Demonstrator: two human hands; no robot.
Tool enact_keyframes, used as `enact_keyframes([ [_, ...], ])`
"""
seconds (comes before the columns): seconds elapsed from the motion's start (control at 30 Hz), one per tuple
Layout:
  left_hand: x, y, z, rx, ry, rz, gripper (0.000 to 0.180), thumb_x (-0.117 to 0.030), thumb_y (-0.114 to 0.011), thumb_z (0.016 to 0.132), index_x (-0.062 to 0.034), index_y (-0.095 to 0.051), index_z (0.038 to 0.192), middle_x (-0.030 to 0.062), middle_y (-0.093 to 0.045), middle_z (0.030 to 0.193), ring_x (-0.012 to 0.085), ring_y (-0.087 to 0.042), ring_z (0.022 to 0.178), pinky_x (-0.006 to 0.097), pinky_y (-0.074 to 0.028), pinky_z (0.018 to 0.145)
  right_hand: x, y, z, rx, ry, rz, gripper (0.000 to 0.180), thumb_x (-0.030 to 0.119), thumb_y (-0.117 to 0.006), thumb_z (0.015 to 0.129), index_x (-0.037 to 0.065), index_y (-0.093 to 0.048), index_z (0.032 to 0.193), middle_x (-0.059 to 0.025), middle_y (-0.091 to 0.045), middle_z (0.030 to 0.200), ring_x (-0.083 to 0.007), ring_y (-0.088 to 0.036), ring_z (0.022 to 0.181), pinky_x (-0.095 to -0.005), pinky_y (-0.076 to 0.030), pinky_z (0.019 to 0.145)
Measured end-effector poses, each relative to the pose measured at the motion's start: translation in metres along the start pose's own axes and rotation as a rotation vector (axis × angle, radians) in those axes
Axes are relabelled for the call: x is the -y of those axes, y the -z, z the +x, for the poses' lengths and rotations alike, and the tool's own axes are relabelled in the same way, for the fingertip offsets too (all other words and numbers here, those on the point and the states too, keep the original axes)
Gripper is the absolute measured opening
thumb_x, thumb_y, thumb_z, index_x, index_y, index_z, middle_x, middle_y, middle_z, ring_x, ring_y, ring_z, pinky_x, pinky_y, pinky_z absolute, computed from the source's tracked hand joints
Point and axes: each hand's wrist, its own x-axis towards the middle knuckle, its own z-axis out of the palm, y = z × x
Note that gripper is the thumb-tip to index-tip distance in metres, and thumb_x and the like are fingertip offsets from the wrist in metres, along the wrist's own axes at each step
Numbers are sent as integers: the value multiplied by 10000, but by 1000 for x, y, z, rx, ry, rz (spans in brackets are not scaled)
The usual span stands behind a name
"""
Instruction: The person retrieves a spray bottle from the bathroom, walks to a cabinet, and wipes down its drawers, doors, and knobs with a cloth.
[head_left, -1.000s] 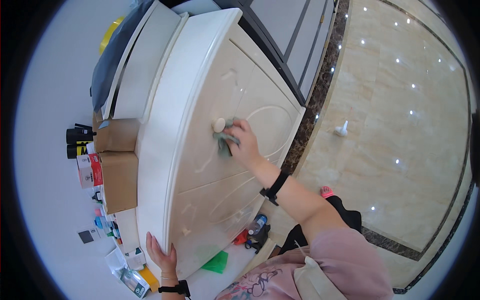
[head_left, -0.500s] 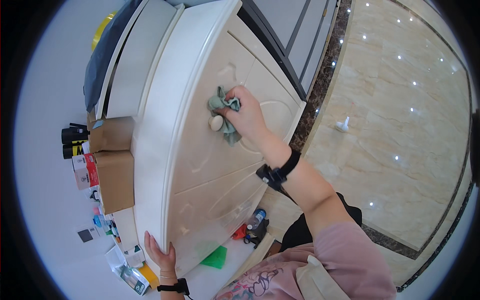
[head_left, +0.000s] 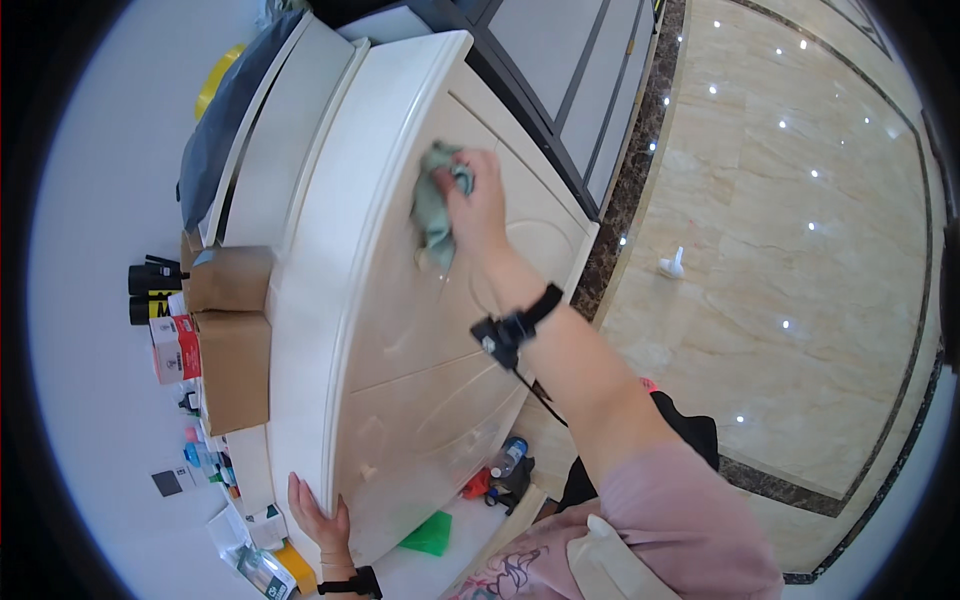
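A crumpled grey-green cloth (head_left: pixel 433 212) is bunched in my right hand (head_left: pixel 478 205), which presses it to the upper front of a cream cabinet (head_left: pixel 395 330). The cloth partly covers a round knob (head_left: pixel 428 262) on that front. Slight motion blur softens the cloth and fingers. At the cabinet's near end, my left hand (head_left: pixel 322 525) rests on the edge of the top, fingers stretched out and thumb apart, holding nothing. Both wrists wear black straps, the right one with a small black device (head_left: pixel 500 338).
Cardboard boxes (head_left: pixel 235 370) stand by the cabinet top along the wall. A grey-framed door panel (head_left: pixel 560 100) adjoins the far end. Below sit a plastic bottle (head_left: pixel 510 457) and a green item (head_left: pixel 428 535). A white object (head_left: pixel 672 264) lies on the tiled floor (head_left: pixel 760 200).
My right hand has moved the cloth upward and slightly left across the cabinet front, over the knob. My left hand stays on the edge. The view has shifted slightly.
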Motion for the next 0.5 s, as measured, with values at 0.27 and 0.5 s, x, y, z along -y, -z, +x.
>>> enact_keyframes([
  [0.27,9,-5,-4,5,6,13,667,-116,-687,732,-4,-406,1327,259,-438,1361,439,-444,1230,486,-355,1037,-53,29,-46,51,-81,-164,299,61,-652,815,46,-531,1088,-194,-546,1110,-355,-517,1076,-401,-419,917],
  [0.5,-1,-6,2,6,4,-20,669,-103,-690,711,-5,-407,1309,257,-443,1356,442,-453,1220,492,-359,1031,-56,0,61,-355,163,-270,303,48,-584,861,31,-505,1152,-197,-506,1226,-395,-440,1172,-462,-338,1014],
])
